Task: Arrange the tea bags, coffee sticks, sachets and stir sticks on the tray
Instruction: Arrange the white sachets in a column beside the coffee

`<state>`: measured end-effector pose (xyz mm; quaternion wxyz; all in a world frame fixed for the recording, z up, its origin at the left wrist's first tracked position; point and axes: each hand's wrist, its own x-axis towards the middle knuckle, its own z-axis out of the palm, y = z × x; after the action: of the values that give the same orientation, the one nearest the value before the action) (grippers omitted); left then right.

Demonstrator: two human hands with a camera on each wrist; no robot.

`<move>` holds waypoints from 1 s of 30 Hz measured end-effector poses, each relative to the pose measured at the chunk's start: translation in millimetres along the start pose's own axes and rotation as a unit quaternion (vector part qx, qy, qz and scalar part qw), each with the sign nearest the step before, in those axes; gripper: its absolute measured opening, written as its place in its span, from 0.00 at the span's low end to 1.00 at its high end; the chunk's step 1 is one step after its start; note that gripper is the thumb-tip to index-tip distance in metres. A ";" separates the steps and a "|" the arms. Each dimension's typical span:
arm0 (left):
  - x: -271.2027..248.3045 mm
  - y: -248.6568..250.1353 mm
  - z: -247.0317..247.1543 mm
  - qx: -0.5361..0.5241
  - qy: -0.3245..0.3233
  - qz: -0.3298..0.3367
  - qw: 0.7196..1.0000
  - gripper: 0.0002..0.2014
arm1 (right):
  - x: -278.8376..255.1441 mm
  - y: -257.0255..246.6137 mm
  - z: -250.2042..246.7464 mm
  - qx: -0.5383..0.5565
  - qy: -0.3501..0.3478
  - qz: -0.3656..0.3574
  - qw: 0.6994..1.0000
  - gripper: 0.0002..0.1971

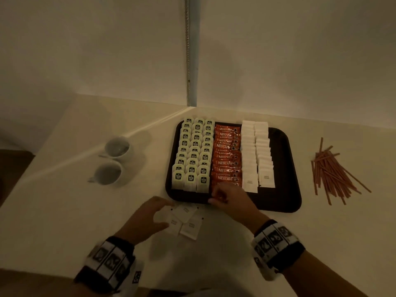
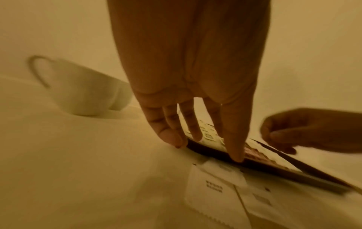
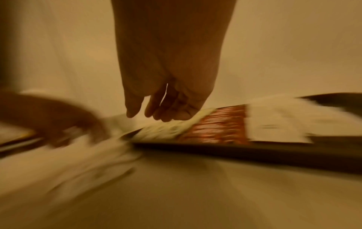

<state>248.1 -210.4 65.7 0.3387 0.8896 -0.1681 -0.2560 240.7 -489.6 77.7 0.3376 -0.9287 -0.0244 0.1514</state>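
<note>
A dark tray holds three columns of green-and-white tea bags, one column of red coffee sticks and two columns of white sachets. A few loose white sachets lie on the table just in front of the tray. My left hand is spread over them, its straight fingers touching down at the tray's front rim. My right hand hovers at the front edge below the coffee sticks, fingers loosely curled, and I see nothing in it. Brown stir sticks lie piled on the table to the tray's right.
Two white cups stand left of the tray, one showing in the left wrist view. The table meets a wall corner behind the tray. The tray's right strip is bare. The right wrist view is blurred by motion.
</note>
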 end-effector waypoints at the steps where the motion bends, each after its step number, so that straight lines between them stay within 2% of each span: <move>1: 5.3 3.5 3.7 0.038 -0.038 0.014 0.998 0.27 | -1.4 -10.7 10.1 -0.055 -0.053 -0.033 0.997 0.12; 4: 14.7 11.4 16.3 0.193 -0.134 0.022 0.972 0.40 | -5.2 -28.0 38.1 -0.173 -0.127 -0.059 0.975 0.25; 6: 15.2 12.1 22.6 0.270 -0.152 0.036 0.950 0.46 | -6.4 -30.7 52.9 -0.202 -0.132 -0.045 0.969 0.30; 8: 13.2 8.4 25.9 0.310 -0.152 0.052 0.937 0.46 | -7.0 -32.9 62.6 -0.209 -0.124 -0.036 0.969 0.33; 10: 10.4 4.8 25.3 0.311 -0.139 0.061 0.938 0.42 | -7.3 -34.2 69.5 -0.198 -0.112 -0.021 0.974 0.34; 14: 3.2 -0.2 23.7 0.245 -0.092 0.069 0.963 0.26 | -8.4 -35.9 75.1 -0.179 -0.102 0.000 0.979 0.34; 18: 0.1 0.9 26.5 0.258 -0.094 0.070 0.959 0.16 | -9.6 -38.3 76.7 -0.177 -0.104 0.005 0.979 0.32; 20: 0.6 6.3 26.7 0.267 -0.083 0.056 0.959 0.16 | -9.2 -39.4 76.4 -0.168 -0.113 0.021 0.979 0.33; 24: 3.3 8.1 29.2 0.261 -0.074 0.040 0.962 0.33 | -8.1 -38.3 72.4 -0.187 -0.140 0.029 0.972 0.30; 26: 3.9 8.2 28.3 0.258 -0.086 0.036 0.962 0.35 | -6.8 -35.1 68.6 -0.189 -0.158 0.032 0.969 0.27; 28: 4.7 8.7 26.6 0.254 -0.094 0.029 0.962 0.34 | -4.1 -31.2 60.3 -0.113 -0.154 0.061 0.980 0.21; 30: 4.0 10.0 25.5 0.253 -0.103 0.025 0.962 0.32 | -1.1 -30.4 44.4 0.012 -0.130 0.090 0.987 0.18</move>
<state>235.6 -232.6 54.9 0.0895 0.9106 -0.2839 -0.2866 228.2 -438.8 65.0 0.3281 -0.8952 0.0174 0.3010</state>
